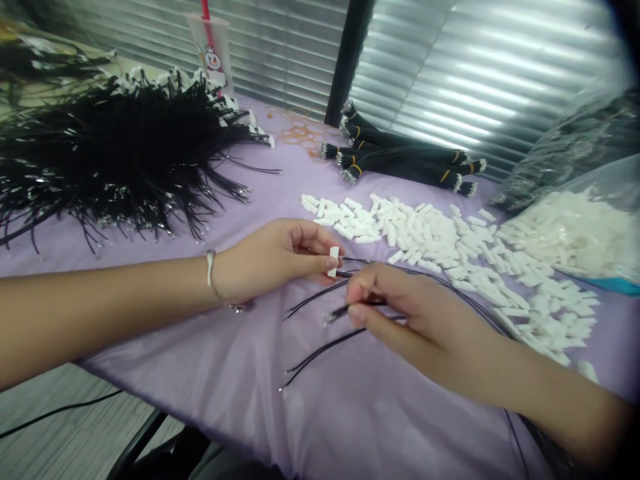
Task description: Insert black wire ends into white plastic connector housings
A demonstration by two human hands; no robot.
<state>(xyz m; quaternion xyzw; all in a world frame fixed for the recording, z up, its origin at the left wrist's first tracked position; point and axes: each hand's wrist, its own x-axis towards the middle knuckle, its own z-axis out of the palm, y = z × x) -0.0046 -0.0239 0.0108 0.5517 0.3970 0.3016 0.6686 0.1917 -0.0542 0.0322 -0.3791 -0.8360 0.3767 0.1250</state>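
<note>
Between the thumb and fingers of my left hand (280, 253) is a small white plastic connector housing (333, 261), held on end. Thin black wires run from beside it toward the right. My right hand (400, 300) pinches a few black wires (341, 311), whose metal-tipped ends point left and look blurred. More loose black wires (320, 350) with bare metal tips lie on the purple cloth under and around my right hand. Whether any wire sits inside the housing cannot be made out.
Many white housings (425, 230) lie scattered behind and right of my hands, beside a clear bag (585, 227) of them. Tied black wire bundles (400, 157) and rubber bands (300, 130) lie farther back. A large wire heap (125, 153) and a cup (213, 57) stand left.
</note>
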